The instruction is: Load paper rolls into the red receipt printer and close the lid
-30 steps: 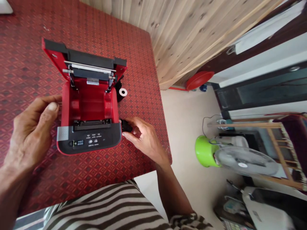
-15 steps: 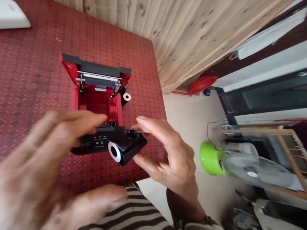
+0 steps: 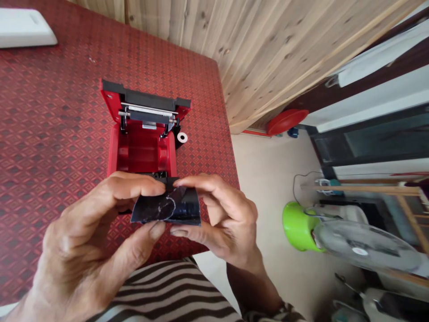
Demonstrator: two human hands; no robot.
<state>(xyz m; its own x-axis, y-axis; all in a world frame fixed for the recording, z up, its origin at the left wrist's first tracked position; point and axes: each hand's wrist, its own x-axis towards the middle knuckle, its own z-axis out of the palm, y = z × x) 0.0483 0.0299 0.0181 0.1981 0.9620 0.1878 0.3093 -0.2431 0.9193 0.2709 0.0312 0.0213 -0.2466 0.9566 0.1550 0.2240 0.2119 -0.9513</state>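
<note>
Close in front of me, my left hand (image 3: 97, 223) and my right hand (image 3: 221, 214) pinch a paper roll in a glossy black wrapper (image 3: 167, 205) from either side. My thumbs press its lower edge and the fingers rest along its top. The white end of the roll does not show now. Just beyond it stands a small red receipt printer (image 3: 114, 147) with its lid (image 3: 150, 100) raised. The printer's paper bay (image 3: 142, 150) holds no roll. My hands and the wrapper cover its front panel. Another paper roll (image 3: 182, 137) lies beside the printer's right side.
The red patterned tabletop (image 3: 67, 112) ends at a wooden plank wall (image 3: 187, 31). A white device (image 3: 27, 29) sits at the far left. Off the table's right edge are the floor, a green bin (image 3: 298, 226), a fan (image 3: 362, 250) and a red basin (image 3: 288, 120).
My left hand has come in from the left and closed on the wrapped roll beside my right hand. The roll has turned, so its white end no longer faces me.
</note>
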